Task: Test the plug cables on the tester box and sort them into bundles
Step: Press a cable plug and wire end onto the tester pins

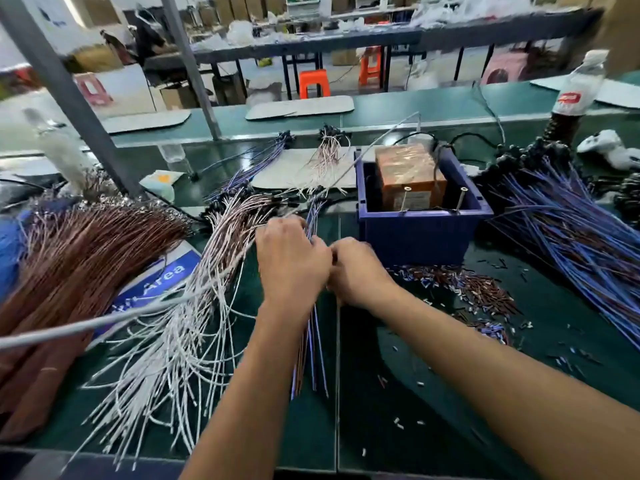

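Blue cables (pixel 313 341) held by left hand (pixel 292 263), right hand (pixel 358 271).

Glossy plastic bin (pixel 419 233); tape-wrapped shiny tester box (pixel 408 174); matt green mat (pixel 415 375).

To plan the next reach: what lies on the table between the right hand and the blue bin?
In the head view, only bare green table separates the right hand from the blue bin.

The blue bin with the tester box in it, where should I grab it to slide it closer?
Grip the blue bin by its near rim, coming from the front; that wall faces you bare and straight, while blue cables crowd its right side. The tester box sits inside.
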